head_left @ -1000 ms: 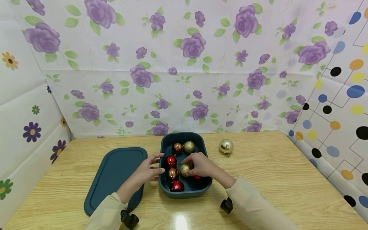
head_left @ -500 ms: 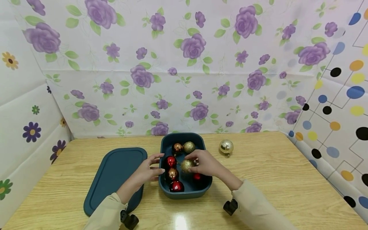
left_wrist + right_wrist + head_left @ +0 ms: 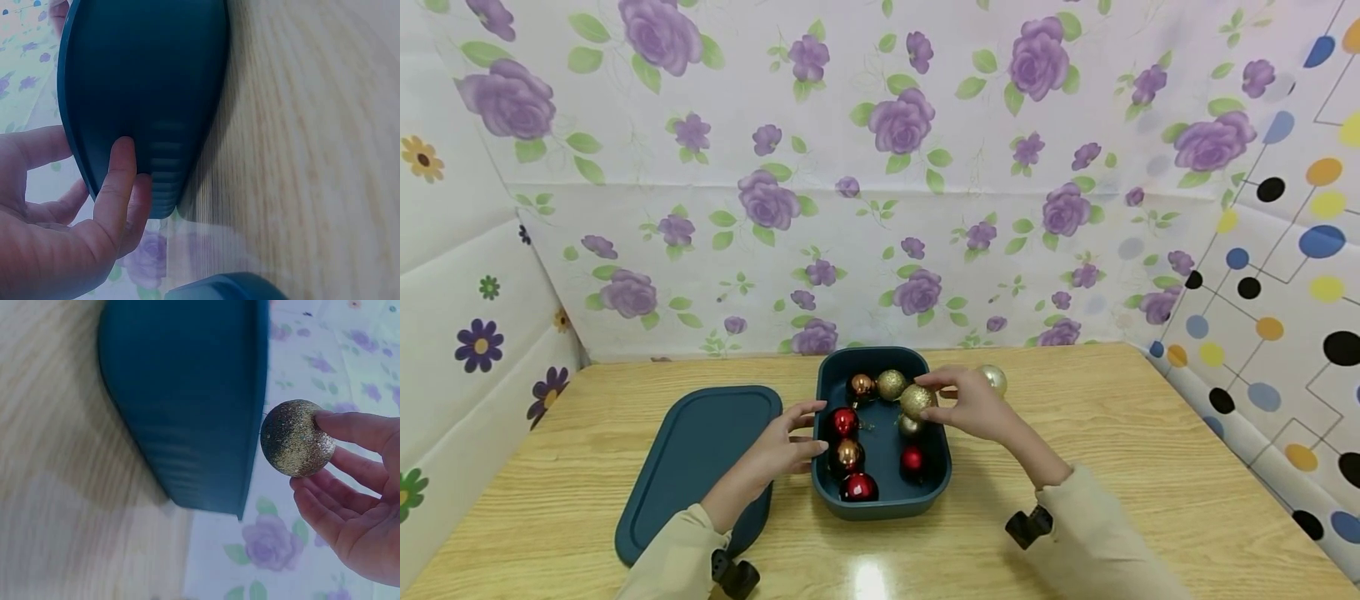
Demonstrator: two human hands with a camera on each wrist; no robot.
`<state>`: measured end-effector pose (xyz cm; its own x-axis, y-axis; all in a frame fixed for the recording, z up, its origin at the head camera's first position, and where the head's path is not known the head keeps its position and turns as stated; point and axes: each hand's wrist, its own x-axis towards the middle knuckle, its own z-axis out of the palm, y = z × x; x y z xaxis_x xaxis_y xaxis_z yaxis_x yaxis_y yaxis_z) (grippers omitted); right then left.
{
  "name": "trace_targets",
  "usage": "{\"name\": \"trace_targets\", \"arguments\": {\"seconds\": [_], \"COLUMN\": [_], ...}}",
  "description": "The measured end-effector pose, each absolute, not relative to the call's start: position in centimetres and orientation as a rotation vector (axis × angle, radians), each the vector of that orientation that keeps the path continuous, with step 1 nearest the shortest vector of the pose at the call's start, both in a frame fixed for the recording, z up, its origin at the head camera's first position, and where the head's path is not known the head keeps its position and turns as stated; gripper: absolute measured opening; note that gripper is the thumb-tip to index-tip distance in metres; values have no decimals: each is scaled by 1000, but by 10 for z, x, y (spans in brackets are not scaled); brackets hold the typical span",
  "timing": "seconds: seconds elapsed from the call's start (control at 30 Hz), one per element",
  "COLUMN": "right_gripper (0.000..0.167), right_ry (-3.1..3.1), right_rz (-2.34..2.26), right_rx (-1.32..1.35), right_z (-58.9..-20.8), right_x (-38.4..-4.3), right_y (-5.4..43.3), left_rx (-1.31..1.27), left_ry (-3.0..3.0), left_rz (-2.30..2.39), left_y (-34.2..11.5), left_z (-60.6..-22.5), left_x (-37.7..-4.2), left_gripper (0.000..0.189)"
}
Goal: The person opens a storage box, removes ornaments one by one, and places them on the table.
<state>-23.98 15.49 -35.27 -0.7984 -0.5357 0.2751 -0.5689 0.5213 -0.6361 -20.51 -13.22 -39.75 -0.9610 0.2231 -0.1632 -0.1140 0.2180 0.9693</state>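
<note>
In the head view, a dark blue rectangular storage box (image 3: pixel 886 508) holds several Christmas baubles. My right hand (image 3: pixel 973 404) pinches a gold glitter bauble (image 3: pixel 917 402) between thumb and fingertips, raised at the box's right rim. The right wrist view shows this glitter bauble (image 3: pixel 298 439) just above the rim, outlined against the cloth. On the opposite side my left hand (image 3: pixel 784 446) holds the box's left wall, some fingertips at the rim and others against the outside (image 3: pixel 123 169). Inside lie red baubles (image 3: pixel 859 487), copper baubles (image 3: pixel 847 457), another gold glitter bauble (image 3: pixel 891 384) and a paler gold bauble (image 3: pixel 911 426).
A flat dark blue lid (image 3: pixel 700 467) lies on the wooden table (image 3: pixel 1120 467) left of the box. A shiny gold bauble (image 3: pixel 994 379) sits to the right, partly behind my right hand. Flowered cloth (image 3: pixel 850 250) hangs along the table's back edge.
My right hand has lifted the gold glitter bauble from inside the box, moving it up and rightward to the right rim. The paler gold bauble beneath now shows. My left hand has stayed put.
</note>
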Motion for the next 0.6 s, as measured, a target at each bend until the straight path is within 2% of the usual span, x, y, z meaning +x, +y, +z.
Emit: {"name": "trace_targets", "arguments": {"seconds": [0.33, 0.6], "right_gripper": [42, 45], "right_ry": [-2647, -2646], "right_rz": [1300, 1220], "right_rx": [737, 548], "right_z": [-348, -357], "right_x": [-251, -262], "right_y": [200, 245], "left_rx": [102, 105], "left_ry": [2231, 2231], "left_rz": [1809, 1810], "left_y": [-132, -132], "left_z": [-398, -397], "left_x": [-205, -205], "left_gripper": [55, 55]}}
